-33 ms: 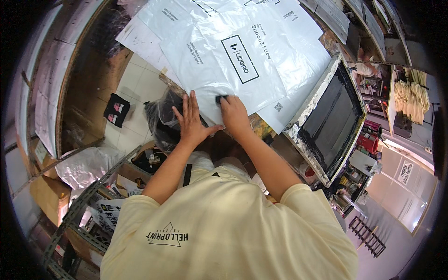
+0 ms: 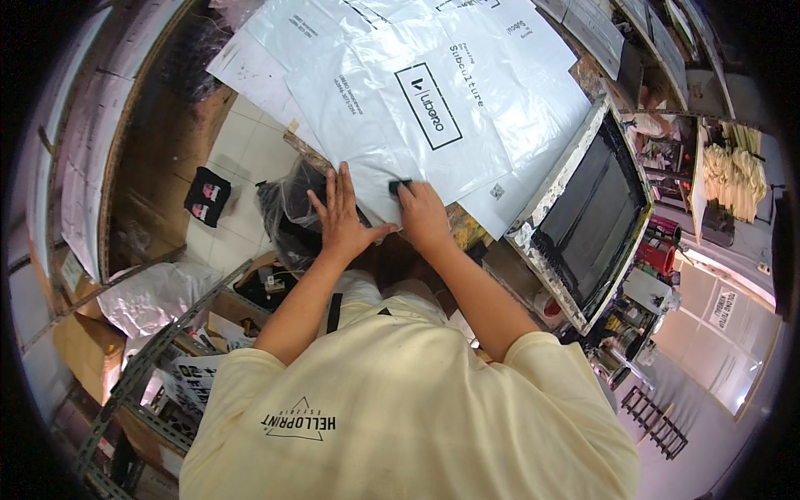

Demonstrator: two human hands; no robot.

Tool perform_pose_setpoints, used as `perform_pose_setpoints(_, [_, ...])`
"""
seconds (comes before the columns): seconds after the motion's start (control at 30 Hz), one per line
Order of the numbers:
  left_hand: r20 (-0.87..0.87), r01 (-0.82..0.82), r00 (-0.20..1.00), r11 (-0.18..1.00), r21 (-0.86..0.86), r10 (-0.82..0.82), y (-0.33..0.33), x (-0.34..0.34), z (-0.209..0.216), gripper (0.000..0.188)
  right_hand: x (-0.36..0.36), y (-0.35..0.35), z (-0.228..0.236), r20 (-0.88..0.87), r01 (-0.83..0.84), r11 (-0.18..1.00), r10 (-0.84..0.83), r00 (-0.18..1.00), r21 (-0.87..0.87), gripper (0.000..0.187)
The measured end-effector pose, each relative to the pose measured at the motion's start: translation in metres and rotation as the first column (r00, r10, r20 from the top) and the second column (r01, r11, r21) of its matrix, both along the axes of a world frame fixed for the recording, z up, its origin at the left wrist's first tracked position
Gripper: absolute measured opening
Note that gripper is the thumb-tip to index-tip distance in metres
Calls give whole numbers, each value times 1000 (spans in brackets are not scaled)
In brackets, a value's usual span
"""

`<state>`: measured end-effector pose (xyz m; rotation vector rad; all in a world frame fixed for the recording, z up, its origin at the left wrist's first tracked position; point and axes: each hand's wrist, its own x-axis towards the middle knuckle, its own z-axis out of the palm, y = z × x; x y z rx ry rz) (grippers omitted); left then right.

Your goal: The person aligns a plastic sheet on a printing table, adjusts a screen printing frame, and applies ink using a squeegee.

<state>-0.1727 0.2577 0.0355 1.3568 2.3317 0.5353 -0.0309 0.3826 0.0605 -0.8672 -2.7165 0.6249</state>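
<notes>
White plastic mailer bags (image 2: 490,137) with black print lie overlapped on the worktable. On the near corner of the front bag rests my left hand (image 2: 340,223), fingers spread and thumb pointing right. To its right, my right hand (image 2: 423,218) is closed on a small black block (image 2: 399,188), held against the bag's surface near its lower edge. Most of the block is hidden by my fingers, so its exact kind cannot be made out.
A printing screen (image 2: 592,217) with a worn, paint-crusted frame leans at the table's right side. Left of the table, a clear plastic bag (image 2: 287,204) hangs low, and a folded black garment (image 2: 207,197) lies over the tiled floor. A metal rack (image 2: 158,346) stands at lower left.
My right hand has shifted slightly right and toward me, carrying the black block along the bag. My left hand stays where it was.
</notes>
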Motion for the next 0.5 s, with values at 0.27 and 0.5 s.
perform_pose_setpoints(0.27, [-4,10,1000,1000,-5,-10,0,1,-1,154,-31,21,-6,-83,-18,999,22,996,47,26])
perform_pose_setpoints(0.5, [10,-9,1000,1000,7,9,1,1,1,154,34,-11,-4,-1,-74,997,74,997,-24,25])
